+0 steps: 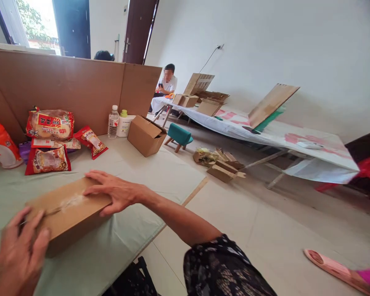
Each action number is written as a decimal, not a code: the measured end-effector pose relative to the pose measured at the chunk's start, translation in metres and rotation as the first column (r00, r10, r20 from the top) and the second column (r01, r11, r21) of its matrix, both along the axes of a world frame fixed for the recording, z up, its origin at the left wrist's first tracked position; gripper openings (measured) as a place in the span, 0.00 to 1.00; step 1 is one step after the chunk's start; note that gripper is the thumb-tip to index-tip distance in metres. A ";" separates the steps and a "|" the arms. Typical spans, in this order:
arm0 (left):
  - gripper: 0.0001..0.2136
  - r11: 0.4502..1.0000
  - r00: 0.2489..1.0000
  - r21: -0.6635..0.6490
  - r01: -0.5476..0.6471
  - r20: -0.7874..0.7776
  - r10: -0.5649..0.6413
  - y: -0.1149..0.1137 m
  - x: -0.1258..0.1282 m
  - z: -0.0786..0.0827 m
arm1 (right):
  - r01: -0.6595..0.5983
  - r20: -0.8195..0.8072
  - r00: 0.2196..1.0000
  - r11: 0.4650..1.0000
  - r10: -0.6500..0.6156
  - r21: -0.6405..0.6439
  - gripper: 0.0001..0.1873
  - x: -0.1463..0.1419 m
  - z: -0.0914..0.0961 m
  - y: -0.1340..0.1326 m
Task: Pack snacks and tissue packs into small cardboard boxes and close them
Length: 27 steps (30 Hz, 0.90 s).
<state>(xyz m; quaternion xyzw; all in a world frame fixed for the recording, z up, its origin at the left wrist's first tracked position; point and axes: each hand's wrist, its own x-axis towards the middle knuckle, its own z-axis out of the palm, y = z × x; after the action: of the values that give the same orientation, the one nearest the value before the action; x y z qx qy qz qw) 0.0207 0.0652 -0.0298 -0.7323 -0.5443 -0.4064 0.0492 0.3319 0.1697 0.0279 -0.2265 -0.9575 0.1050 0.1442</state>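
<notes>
A closed cardboard box (77,216) with clear tape along its top seam lies on the pale green table cover (135,172) in front of me. My right hand (112,191) rests flat on the box's far end, fingers stretched out. My left hand (18,253) is at the box's near end, fingers spread against it and somewhat blurred. Neither hand grips anything.
Red snack packets (49,139), an orange container (0,144), a water bottle (113,122), a white bottle (123,123) and an open carton (145,135) stand before a cardboard screen (64,86). Another person (168,84) sits beyond a long covered table (265,131). Cardboard scraps (218,164) and a teal stool (179,135) lie on the floor.
</notes>
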 end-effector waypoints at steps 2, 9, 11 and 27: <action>0.20 0.997 0.996 -0.050 0.064 0.058 -0.061 0.019 0.052 0.007 | 0.095 -0.035 0.995 0.995 -0.096 -0.039 0.39 0.048 -0.003 -0.006; 0.20 0.772 0.808 -0.267 0.577 0.325 -0.491 0.119 0.225 0.022 | 0.597 -0.072 0.791 0.792 -0.607 -0.128 0.36 0.214 -0.018 -0.049; 0.21 0.727 0.774 -0.289 0.623 0.358 -0.522 0.145 0.271 0.018 | 0.701 -0.071 0.701 0.703 -0.710 -0.116 0.35 0.249 -0.022 -0.054; 0.25 0.376 0.591 -0.495 0.783 0.403 -0.699 0.188 0.435 -0.046 | 0.981 -0.135 0.180 0.167 -0.974 0.099 0.33 0.323 -0.045 0.003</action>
<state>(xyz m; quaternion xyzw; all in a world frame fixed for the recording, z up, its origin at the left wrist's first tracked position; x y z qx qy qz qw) 0.4557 0.2536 -0.0754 -0.8403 -0.2609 -0.2227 -0.4198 0.6551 0.1728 -0.0167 -0.7720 -0.5920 -0.0859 0.2150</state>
